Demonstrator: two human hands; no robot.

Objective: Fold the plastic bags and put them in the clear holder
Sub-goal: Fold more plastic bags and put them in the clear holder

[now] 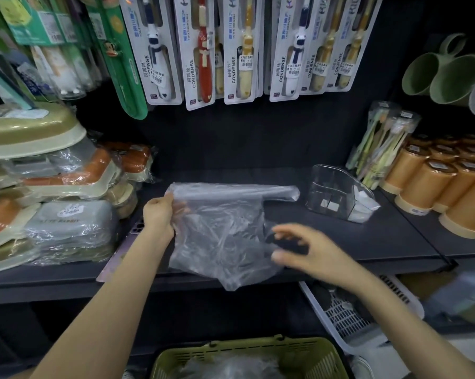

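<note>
gripping plastic bag: left hand | right hand loose at bag's right

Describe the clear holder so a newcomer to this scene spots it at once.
On the dark shelf, look right of the plastic bag, toward the orange cups. The clear holder sits left of them: the only transparent open-topped box, with pale folded pieces inside.

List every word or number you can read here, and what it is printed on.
"CONDENSE": hanging toothbrush packs.
"TOOTHBRUSH": same packs, small print.
"KID": pack tops, cut off by the frame.
"RABBIT": wrapped grey box; the rest is blurred.
Price stickers and Chinese print: too small to read.
</note>
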